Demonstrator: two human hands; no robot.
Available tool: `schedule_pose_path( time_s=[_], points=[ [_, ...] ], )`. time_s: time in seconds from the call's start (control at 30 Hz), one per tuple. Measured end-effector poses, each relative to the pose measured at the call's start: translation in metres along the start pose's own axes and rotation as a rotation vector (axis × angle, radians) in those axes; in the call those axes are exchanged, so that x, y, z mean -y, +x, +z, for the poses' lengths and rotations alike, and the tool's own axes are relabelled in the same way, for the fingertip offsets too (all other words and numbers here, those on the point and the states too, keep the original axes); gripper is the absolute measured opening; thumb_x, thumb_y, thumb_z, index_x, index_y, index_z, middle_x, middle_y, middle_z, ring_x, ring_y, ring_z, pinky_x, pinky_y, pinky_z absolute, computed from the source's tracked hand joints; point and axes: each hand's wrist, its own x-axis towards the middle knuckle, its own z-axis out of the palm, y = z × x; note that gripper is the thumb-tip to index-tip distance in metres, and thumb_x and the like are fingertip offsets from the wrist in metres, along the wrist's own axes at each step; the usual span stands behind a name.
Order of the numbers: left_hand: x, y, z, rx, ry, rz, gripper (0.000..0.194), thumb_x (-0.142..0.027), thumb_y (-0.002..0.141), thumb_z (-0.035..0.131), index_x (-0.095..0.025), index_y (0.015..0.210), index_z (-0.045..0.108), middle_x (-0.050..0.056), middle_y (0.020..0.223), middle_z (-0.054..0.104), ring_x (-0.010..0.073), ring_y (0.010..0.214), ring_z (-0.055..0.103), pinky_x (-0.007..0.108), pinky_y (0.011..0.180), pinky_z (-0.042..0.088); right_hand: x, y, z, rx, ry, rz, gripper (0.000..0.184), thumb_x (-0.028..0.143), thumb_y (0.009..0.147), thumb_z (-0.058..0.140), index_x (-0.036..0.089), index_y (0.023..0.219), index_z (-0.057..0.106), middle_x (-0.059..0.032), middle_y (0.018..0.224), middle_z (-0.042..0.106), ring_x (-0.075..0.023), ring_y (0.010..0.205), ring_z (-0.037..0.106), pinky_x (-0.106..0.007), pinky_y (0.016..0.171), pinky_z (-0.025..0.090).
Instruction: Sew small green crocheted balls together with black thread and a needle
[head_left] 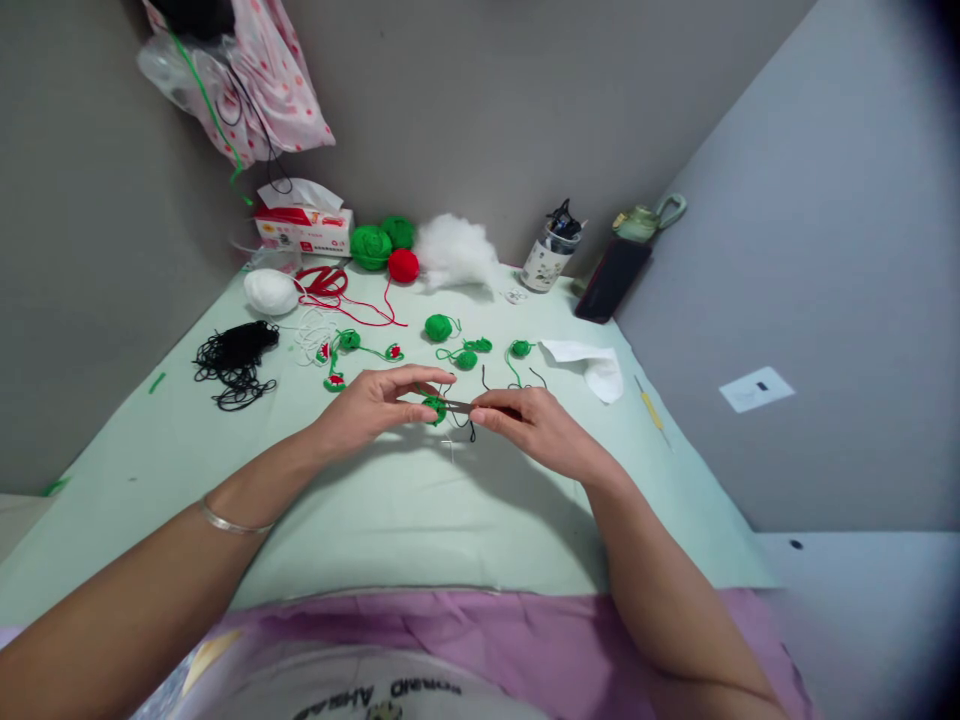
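Between thumb and fingers, my left hand [382, 395] pinches a small green crocheted piece [434, 409]. My right hand [529, 425] is closed on a slim dark metal tool [456, 406] whose tip points left and meets the green piece; its exact kind is hard to make out. Dark thread [472, 431] hangs near the fingertips of my right hand. Just beyond my hands lie a small green yarn ball [466, 360] and another green ball with a loose tail [520, 348]. Small red-and-green crocheted pieces [334, 382] rest to the left.
At the back stand a tissue box [304, 232], green yarn balls [371, 247], a red ball [403, 265], white stuffing [456, 252], a pen jar [551, 258] and a leaning phone [613, 280]. Black yarn [236, 360] lies left; a yellow-handled hook [652, 412] lies right.
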Motion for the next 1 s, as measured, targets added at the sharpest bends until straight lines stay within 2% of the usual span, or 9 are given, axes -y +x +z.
schedule_pose_path(
  time_s=[0.6,0.87,1.0],
  points=[
    [-0.002,0.000,0.002,-0.001,-0.018,-0.012,0.042,-0.031,0.078,0.079,-0.027,0.120,0.073,0.006,0.134,0.064,0.0256,0.115,0.061,0.032,0.088,0.050,-0.002,0.005,0.003,0.022,0.072,-0.009,0.037,0.050,0.096,0.053,0.019,0.090,0.073,0.0029,0.063,0.042,-0.0112,0.060,0.033,-0.026,0.056,0.025],
    [0.000,-0.001,0.004,0.010,-0.014,-0.042,0.046,-0.034,0.078,0.079,-0.026,0.122,0.071,0.008,0.136,0.062,0.0286,0.116,0.061,0.031,0.079,0.053,-0.005,0.008,0.008,0.015,0.116,0.014,0.036,0.048,0.095,0.055,0.019,0.082,0.070,0.0025,0.063,0.043,-0.0113,0.060,0.034,-0.025,0.056,0.026],
    [0.000,-0.001,0.005,0.015,-0.016,-0.059,0.046,-0.033,0.077,0.079,-0.026,0.122,0.071,0.007,0.135,0.063,0.0272,0.115,0.061,0.031,0.080,0.053,-0.008,0.008,0.012,0.018,0.143,0.031,0.034,0.048,0.093,0.059,0.019,0.079,0.069,0.0035,0.061,0.041,-0.0107,0.059,0.034,-0.025,0.055,0.024]
  ],
)
